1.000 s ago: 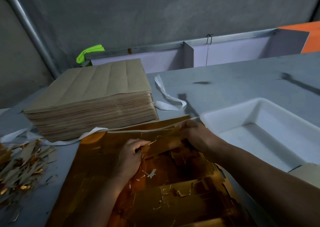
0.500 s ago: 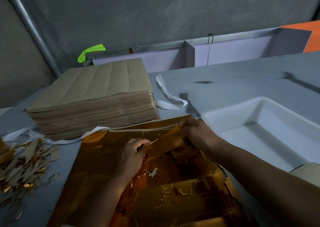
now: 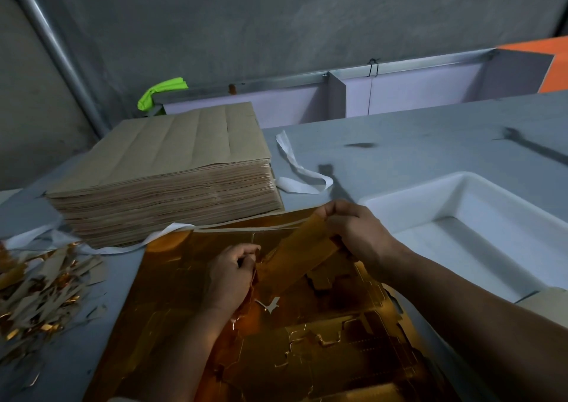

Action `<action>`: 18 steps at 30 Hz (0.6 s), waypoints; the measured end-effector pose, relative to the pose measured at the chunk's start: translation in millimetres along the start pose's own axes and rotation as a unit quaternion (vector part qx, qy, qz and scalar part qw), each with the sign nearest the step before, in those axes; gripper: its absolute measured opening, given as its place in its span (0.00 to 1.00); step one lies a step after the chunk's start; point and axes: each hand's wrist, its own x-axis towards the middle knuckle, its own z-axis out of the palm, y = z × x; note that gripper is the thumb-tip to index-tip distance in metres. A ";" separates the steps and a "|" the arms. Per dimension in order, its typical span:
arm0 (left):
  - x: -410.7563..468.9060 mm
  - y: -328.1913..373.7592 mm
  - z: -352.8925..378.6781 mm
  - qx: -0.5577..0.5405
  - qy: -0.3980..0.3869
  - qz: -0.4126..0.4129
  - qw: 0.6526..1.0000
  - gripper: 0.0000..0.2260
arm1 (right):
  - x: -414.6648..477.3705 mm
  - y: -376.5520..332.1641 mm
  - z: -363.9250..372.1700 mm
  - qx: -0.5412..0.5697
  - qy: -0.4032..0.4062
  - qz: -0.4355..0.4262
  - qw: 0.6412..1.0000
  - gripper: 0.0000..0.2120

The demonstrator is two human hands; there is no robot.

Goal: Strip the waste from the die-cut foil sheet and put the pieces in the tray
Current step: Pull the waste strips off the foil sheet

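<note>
A shiny gold die-cut foil sheet (image 3: 184,303) lies flat on the grey table in front of me, its cut outlines showing. A long gold foil piece (image 3: 301,251) slants up off the sheet between both hands. My right hand (image 3: 353,229) pinches its upper end near the sheet's far edge. My left hand (image 3: 230,272) pinches its lower end, fingers curled, resting on the sheet. A white plastic tray (image 3: 408,196) stands to the right with nothing visible inside.
A tall stack of brown paper sheets (image 3: 172,168) sits at the back left. A heap of gold and brown waste strips (image 3: 37,297) lies at the left edge. White straps (image 3: 301,174) trail on the table. A low white partition (image 3: 399,94) runs behind.
The foil piece has lifted further off the sheet. My right hand has raised its end higher and slightly back; my left hand stays in place.
</note>
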 end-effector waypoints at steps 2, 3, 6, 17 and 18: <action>-0.9 0.3 -0.7 0.012 0.001 0.015 1.000 0.12 | -0.3 0.0 -0.7 0.014 -0.020 -0.007 1.000 0.07; -1.3 0.7 -0.9 0.009 0.000 0.015 1.000 0.13 | -0.9 -0.1 -0.6 0.022 -0.037 -0.005 0.999 0.07; -2.8 2.4 -2.8 -0.052 -0.010 -0.016 0.998 0.15 | -4.5 -0.3 2.2 0.016 -0.107 0.000 0.994 0.09; -0.6 21.9 -24.6 -0.189 -0.020 -0.046 0.981 0.09 | -7.7 -0.8 3.6 -0.007 -0.116 -0.002 0.993 0.07; -1.2 24.4 -26.9 -0.188 -0.013 -0.039 0.981 0.08 | -7.5 -0.4 3.6 -0.005 -0.115 0.000 0.993 0.06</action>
